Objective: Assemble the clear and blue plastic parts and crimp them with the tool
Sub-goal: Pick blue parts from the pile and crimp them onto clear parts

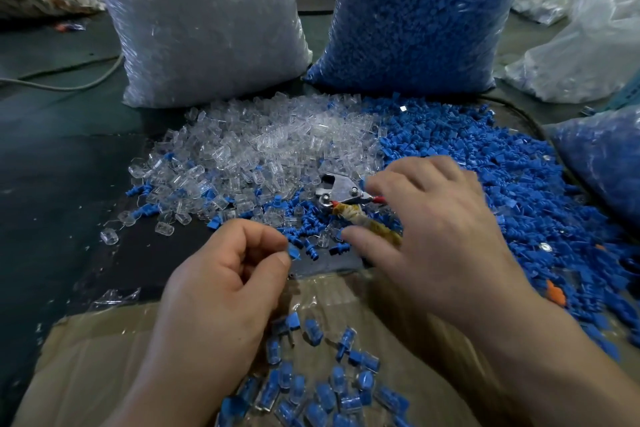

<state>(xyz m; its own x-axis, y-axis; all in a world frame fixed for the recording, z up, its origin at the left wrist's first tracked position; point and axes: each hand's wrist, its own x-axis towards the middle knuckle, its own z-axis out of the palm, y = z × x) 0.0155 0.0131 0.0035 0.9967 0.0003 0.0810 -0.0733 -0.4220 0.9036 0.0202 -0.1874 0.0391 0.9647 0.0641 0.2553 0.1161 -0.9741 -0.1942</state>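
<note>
Clear parts (263, 149): loose heap on the table (69, 184), beyond the left hand. Light, stiff, glossy shells, likely slippery; best pinched across the flat sides.
Left hand (239, 274): fingers curled, thumb and forefinger pinching one blue part (295, 252).
Blue part: at the left fingertips, only its end showing. Tiny, rigid and next to weightless, so a fingertip pinch should be enough.
Finished pieces (311, 388): blue inside clear, scattered on cardboard (86, 357) below both hands.
Tool (341, 192): metal pliers lying under the right fingers, with one handle cloth-wrapped. Heaviest thing here; take it by the handles, where the wrap should give grip.
Right hand (440, 229): spread, fingers fairly straight over the tool's handles, thumb at the wrap, not closed round it.
Blue heap (512, 177): right of and beyond the right hand. The parts look small and easily scattered.
</note>
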